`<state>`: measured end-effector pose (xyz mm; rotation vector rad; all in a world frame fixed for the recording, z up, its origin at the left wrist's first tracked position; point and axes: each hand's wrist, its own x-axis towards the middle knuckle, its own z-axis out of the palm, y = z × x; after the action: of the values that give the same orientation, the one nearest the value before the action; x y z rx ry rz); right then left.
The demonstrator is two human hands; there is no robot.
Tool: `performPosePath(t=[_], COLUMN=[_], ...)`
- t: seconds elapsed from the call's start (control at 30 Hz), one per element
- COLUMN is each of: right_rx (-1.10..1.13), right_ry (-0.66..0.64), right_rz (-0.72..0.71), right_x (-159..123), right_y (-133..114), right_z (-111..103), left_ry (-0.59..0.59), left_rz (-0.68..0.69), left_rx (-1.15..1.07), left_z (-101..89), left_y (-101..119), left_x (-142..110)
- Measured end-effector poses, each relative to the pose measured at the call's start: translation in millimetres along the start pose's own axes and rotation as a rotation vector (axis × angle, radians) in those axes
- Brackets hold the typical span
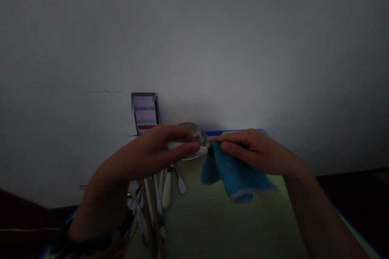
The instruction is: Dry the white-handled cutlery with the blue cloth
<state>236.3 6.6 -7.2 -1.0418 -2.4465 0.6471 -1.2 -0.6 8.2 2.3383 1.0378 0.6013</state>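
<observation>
Just below the frame's centre, a smooth white utensil handle (pixel 202 151) is clasped in the left grip (pixel 161 149), its long axis laid across the picture and its dark end pointed toward the right grip (pixel 247 151). Between the right thumb and fingers, a soft blue cloth (pixel 235 176) is pinched, hanging just right of the handle; what the cloth covers cannot be told.
</observation>
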Motion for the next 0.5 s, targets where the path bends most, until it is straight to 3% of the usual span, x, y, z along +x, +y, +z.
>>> performPosePath(t=[0.27,0.5], right_rx=[0.065,0.006], right_ry=[-0.11,-0.075], right_rz=[-0.076,0.06], right_x=[-0.8,2.3], right_y=[4.0,3.8], right_z=[-0.8,1.2], left_ry=[-0.007,-0.018], left_rz=[0.036,0.015], left_rx=[-0.012,0.036], left_z=[2.9,5.0], left_y=[-1.5,1.5], left_x=[4.5,6.5])
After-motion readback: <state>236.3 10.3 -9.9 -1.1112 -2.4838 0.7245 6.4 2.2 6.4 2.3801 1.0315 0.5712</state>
